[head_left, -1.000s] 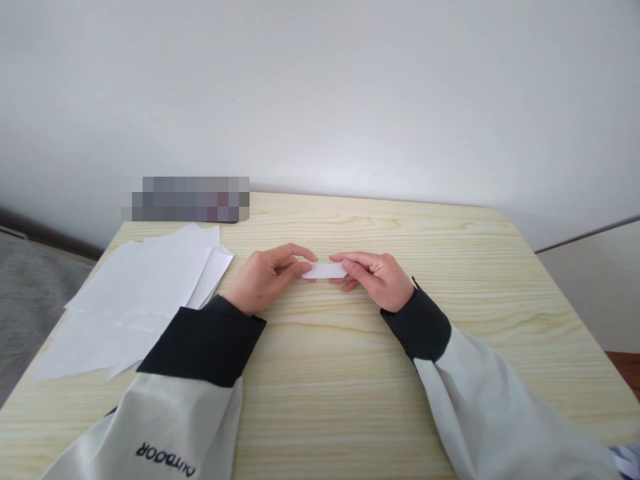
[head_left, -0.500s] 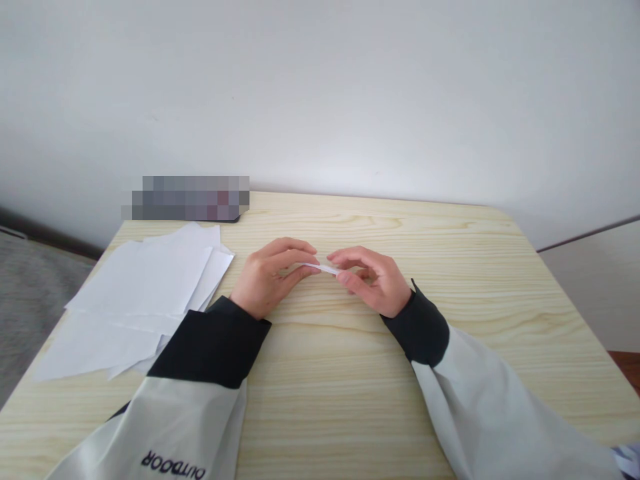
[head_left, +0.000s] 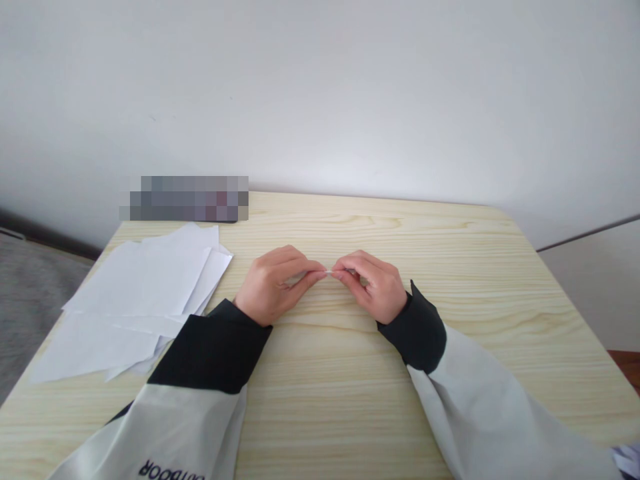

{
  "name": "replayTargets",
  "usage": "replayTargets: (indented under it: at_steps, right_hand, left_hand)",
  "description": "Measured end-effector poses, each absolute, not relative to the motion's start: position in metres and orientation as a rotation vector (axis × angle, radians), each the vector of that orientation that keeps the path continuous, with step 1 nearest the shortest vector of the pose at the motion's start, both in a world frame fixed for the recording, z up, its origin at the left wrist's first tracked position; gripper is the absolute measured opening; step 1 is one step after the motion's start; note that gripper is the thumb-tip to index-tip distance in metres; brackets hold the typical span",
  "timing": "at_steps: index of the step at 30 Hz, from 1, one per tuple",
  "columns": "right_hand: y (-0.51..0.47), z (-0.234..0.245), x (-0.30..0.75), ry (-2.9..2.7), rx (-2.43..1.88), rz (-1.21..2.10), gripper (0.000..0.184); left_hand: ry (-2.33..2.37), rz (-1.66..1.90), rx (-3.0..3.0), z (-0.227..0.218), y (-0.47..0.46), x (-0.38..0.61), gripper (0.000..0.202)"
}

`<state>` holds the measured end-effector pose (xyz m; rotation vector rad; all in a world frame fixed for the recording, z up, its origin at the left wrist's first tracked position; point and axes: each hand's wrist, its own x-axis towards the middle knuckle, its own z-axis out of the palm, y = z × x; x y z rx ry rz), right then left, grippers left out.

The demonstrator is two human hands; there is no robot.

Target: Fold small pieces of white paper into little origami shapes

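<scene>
A small piece of white paper [head_left: 329,272] is pinched between my two hands, over the middle of the wooden table [head_left: 330,400]. My left hand [head_left: 277,281] grips its left end between thumb and fingertips. On the other side my right hand [head_left: 374,283] pinches the right end in the same way. Only a thin white edge shows between the fingertips; the rest is hidden by my fingers. The tips of both hands nearly meet.
Several loose white paper sheets [head_left: 135,280] lie overlapping on the table's left side. Behind them, at the back left corner, is a pixelated dark object [head_left: 190,200]. A plain pale wall [head_left: 350,100] rises along the back edge.
My fingers have closed in a tighter pinch on both ends of the paper, and less of it shows. Both hands have come closer together.
</scene>
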<state>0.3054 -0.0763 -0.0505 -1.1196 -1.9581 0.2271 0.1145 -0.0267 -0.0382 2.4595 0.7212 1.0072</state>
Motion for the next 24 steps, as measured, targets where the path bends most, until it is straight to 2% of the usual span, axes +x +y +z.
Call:
replayTargets:
  at_steps: [6, 14, 18, 24]
  right_hand:
    - [-0.0768, -0.0468, 0.3026, -1.905, -1.24, 0.206, 0.015]
    - [-0.0758, -0.0501, 0.3051, -1.859, -1.241, 0.432, 0.011]
    - [-0.0741, -0.0513, 0.3051, -1.928, -1.196, 0.39, 0.01]
    - [-0.0743, -0.0493, 0.3029, -1.991, -1.143, 0.345, 0.013]
  left_hand:
    - [0.953, 0.968, 2.456, -0.0358, -0.0288, 0.1156, 0.018]
    - [1.146, 0.871, 2.243, -0.0345, -0.0247, 0.1103, 0.029]
    - [1.074, 0.802, 2.242, -0.0369, -0.0266, 0.1102, 0.03]
    - [0.846, 0.71, 2.354, -0.0376, -0.0281, 0.1139, 0.019]
